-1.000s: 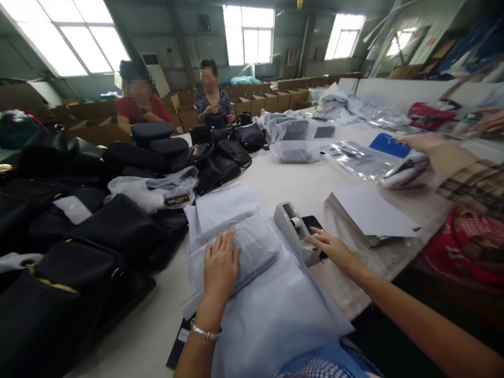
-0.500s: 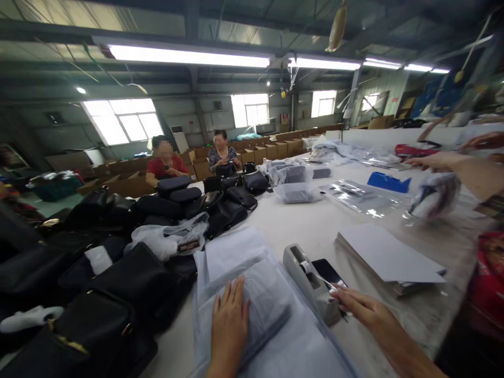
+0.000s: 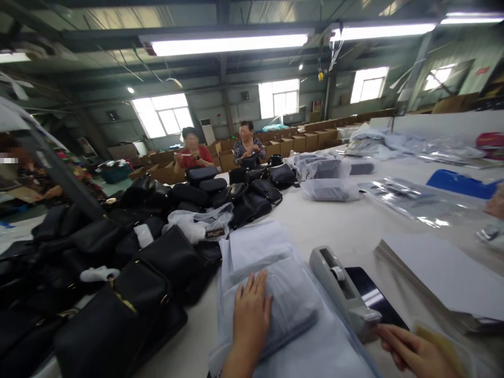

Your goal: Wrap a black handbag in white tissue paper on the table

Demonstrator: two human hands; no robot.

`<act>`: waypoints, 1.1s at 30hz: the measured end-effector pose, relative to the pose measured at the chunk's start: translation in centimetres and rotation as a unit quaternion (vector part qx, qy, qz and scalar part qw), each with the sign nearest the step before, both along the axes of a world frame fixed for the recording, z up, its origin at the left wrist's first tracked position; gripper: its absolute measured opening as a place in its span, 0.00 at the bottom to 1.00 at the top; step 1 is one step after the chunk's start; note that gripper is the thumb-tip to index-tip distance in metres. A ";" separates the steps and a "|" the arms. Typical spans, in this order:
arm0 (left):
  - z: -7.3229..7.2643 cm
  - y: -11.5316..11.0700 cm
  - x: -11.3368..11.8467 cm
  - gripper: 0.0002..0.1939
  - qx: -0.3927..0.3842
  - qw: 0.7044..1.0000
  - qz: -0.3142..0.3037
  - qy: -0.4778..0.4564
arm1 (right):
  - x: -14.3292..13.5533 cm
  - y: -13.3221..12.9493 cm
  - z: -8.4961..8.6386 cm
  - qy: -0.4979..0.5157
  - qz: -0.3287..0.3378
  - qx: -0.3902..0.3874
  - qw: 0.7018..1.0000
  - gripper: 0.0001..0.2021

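My left hand (image 3: 252,315) lies flat, fingers stretched out, on a dark item in a frosted plastic bag (image 3: 293,294). Under that bag is a stack of white plastic bags (image 3: 255,241). My right hand (image 3: 413,349) is pinched at the cutting end of the grey tape dispenser (image 3: 334,278). Its fingertips close on the end of the clear tape, which is barely visible there. A dark phone (image 3: 376,296) lies just right of the dispenser, partly hidden by it.
Black handbags (image 3: 114,310) heap up on the left. A stack of white card sheets (image 3: 444,273) lies right, with clear plastic sleeves (image 3: 417,197) and a blue tape dispenser (image 3: 460,184) beyond. Two people sit at the back near cardboard boxes (image 3: 311,142); another person's hand (image 3: 496,203) shows at the right edge.
My right hand has moved down from a tape strip stretched off the roll to the dispenser's cutting end. My left hand stays on the bagged item. The view has turned left.
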State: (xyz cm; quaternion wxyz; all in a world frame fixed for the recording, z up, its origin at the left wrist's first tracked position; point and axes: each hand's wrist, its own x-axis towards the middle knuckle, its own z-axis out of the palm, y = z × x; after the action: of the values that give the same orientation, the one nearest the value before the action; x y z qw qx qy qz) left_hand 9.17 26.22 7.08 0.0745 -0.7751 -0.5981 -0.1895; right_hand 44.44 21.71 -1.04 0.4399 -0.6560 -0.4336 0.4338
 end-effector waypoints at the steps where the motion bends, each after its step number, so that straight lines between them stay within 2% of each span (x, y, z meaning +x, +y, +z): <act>1: 0.3 0.0 -0.1 0.26 -0.005 1.000 0.000 -0.006 | 0.6 0.0 0.0 -0.056 0.022 0.016 0.998 0.25; 4: 1.3 0.0 -0.6 0.24 -0.029 0.999 -0.014 -0.023 | 1.9 -1.0 1.6 -0.193 0.059 0.051 0.978 0.24; 6: 1.7 0.2 -1.3 0.24 -0.043 0.998 -0.027 -0.034 | 2.0 -1.5 4.1 -0.267 0.109 0.087 0.953 0.21; 9: 1.9 1.1 -2.8 0.28 -0.042 0.998 -0.024 -0.042 | 0.8 -0.5 8.7 -0.331 0.250 0.154 0.897 0.19; 14: 1.3 2.9 -5.5 0.23 -0.032 0.996 -0.048 -0.073 | -4.1 4.4 15.1 -0.370 0.434 0.248 0.783 0.16; 18: 1.3 3.5 -7.1 0.26 -0.049 0.991 -0.022 -0.123 | -10.2 8.6 18.2 -0.345 0.560 0.281 0.699 0.15; 22: 1.6 4.2 -8.4 0.29 -0.089 0.972 -0.005 -0.217 | -16.8 12.6 19.3 -0.316 0.656 0.280 0.625 0.12; 27: 1.4 5.9 -9.8 0.32 -0.143 0.930 -0.046 -0.337 | -24.0 17.0 18.7 -0.388 0.703 0.255 0.538 0.10; 30: 1.0 6.5 -10.2 0.32 -0.154 0.906 -0.069 -0.389 | -27.2 18.3 18.3 -0.451 0.712 0.231 0.487 0.08; 33: 1.0 6.3 -10.0 0.31 -0.147 0.892 -0.071 -0.422 | -29.3 18.1 18.5 -0.508 0.701 0.226 0.446 0.06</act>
State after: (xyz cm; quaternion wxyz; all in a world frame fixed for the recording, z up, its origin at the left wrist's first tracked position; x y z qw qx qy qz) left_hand -0.82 32.52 8.09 -0.3134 -0.6646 -0.5375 -0.4136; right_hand 15.14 39.82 17.50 -0.1803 -0.1095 -0.9749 0.0708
